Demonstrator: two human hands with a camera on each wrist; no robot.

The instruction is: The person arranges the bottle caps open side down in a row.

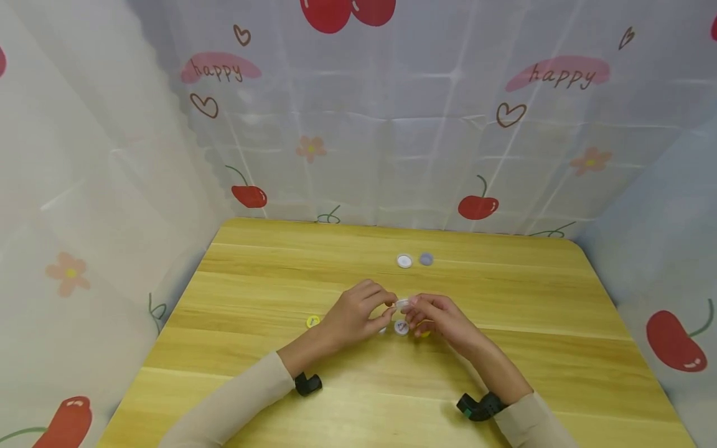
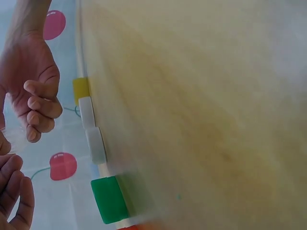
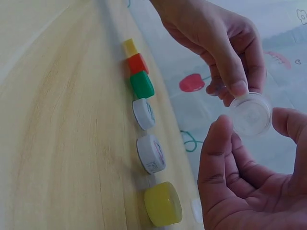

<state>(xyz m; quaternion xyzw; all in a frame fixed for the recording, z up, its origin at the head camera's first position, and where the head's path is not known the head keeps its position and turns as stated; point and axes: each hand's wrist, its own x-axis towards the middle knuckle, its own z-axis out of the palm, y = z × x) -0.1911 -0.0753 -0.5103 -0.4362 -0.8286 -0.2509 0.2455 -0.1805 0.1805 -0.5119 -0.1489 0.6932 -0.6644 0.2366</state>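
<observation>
A small clear round plastic piece (image 1: pixel 402 304), shaped like a shallow lid, is held up between both hands over the table. My left hand (image 1: pixel 358 311) pinches one edge, its thumb on the rim in the right wrist view. On the opposite side my right hand (image 1: pixel 445 320) grips the rim between thumb and fingers. Below the hands runs a row of small caps: a yellow cap (image 3: pixel 163 203), two white caps with printed tops (image 3: pixel 151 153), a green cap (image 3: pixel 142 85), a red cap (image 3: pixel 137 63) and another yellow cap (image 3: pixel 129 47).
Farther back on the wooden table (image 1: pixel 280 261) lie a white round piece (image 1: pixel 404 261) and a greyish round piece (image 1: pixel 426 259). A curtain (image 1: pixel 381 168) printed with cherries hangs behind the table's far edge, with more at both sides.
</observation>
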